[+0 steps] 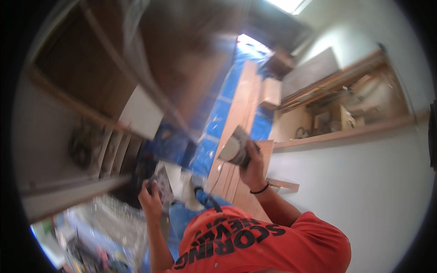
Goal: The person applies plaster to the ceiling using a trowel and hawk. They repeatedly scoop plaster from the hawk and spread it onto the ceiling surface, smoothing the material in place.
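My right hand (253, 167) is raised over the wood boards, its fingers wrapped round a grey, square-edged tool with a pale round part (233, 149). Blur hides the tool's exact kind. Lower down on the left, my left hand (150, 196) is closed, thumb and fingers together at a small dark thing that I cannot make out. Right beside it is a greyish, speckled flat piece (165, 184); whether my left hand grips that piece cannot be told.
Long wood boards (241, 100) lie over blue sheeting (208, 152) on the floor. A pale wooden box (271, 93) stands beside them. To the right, a wall recess with a wooden ledge (346, 133) holds assorted items. Wooden cabinetry (79, 68) rises on the left.
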{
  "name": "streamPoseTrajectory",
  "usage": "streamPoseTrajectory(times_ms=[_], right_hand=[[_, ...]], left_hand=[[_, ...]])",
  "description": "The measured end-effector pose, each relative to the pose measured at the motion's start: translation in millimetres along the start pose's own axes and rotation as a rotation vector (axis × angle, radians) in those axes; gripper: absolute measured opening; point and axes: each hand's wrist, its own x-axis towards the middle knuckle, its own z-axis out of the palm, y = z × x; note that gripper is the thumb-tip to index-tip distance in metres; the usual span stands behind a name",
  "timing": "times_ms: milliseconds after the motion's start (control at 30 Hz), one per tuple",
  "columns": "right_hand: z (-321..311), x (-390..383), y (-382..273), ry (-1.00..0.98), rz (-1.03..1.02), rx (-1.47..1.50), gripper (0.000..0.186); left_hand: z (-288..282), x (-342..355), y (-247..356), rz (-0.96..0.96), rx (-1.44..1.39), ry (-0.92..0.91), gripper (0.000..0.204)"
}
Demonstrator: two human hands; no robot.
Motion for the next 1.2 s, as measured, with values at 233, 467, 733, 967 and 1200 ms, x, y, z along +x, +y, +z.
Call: streamPoseTrajectory(times_ms=[233, 467, 733, 967, 1200], right_hand=[[-72, 27, 50, 0.106, 0.31, -0.062, 0.034], [-133, 34, 59, 0.171, 0.422, -0.32, 0.029], [-168, -4, 75, 0.223, 0.502, -0.425, 0.037], [-182, -23, 92, 0.206, 0.462, -0.296, 0.033], [-190, -16, 84, 0.233, 0.439, -0.336, 0.031]], left_hand=[[-51, -106, -114, -0.628, 0.056, 0.087, 0.033], [-51, -259, -244, -0.837, -0.067, 0.3, 0.032], [-18, -408, -330, -1.116, -0.099, 0.268, 0.031], [-31, -461, -349, -1.235, -0.129, 0.152, 0.033], [-42, -453, -394, -1.131, 0.153, 0.27, 0.043]])
